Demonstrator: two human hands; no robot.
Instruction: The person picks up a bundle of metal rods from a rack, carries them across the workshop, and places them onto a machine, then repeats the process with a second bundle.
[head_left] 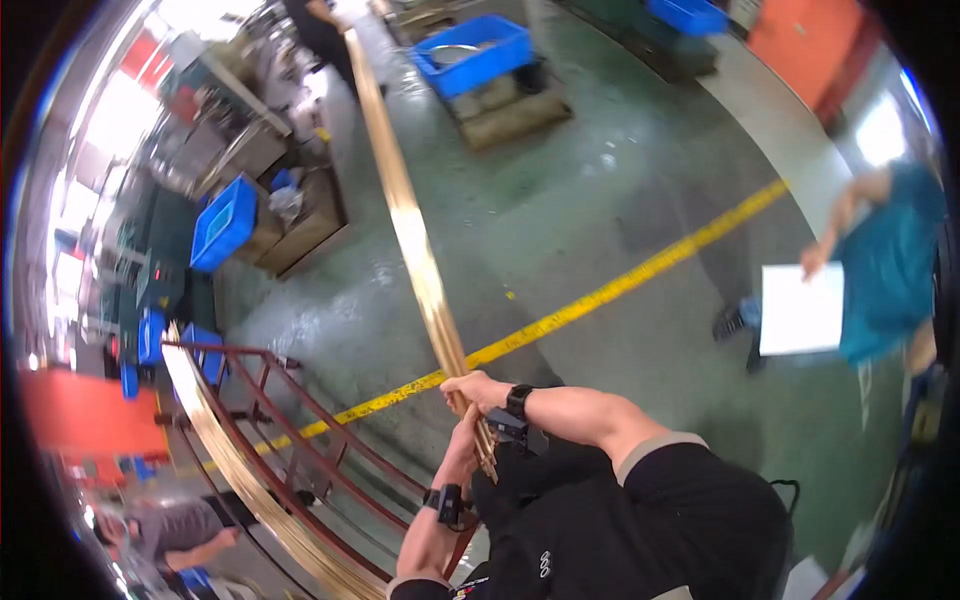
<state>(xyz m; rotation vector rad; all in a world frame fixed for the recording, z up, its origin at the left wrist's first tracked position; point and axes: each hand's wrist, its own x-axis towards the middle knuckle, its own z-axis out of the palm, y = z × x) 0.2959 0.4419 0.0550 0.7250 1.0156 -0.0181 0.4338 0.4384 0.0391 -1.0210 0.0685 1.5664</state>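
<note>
A long bundle of shiny brass-coloured rods [424, 280] runs from my waist to the far end of the aisle. My right hand [477, 389] is closed round it near its close end, and my left hand [462, 438] grips it just below. The rods' near tips poke out past my left hand by my black shirt. At the far end another person's hand [341, 24] is at the bundle. Both my wrists wear black bands with small devices.
A dark red metal rack [330, 462] at the lower left carries more brass-coloured rods [232, 462]. Blue bins [224, 224] and another blue bin [470, 50] flank the aisle. A person with a white sheet [802, 310] stands at right. A yellow line [600, 294] crosses the green floor.
</note>
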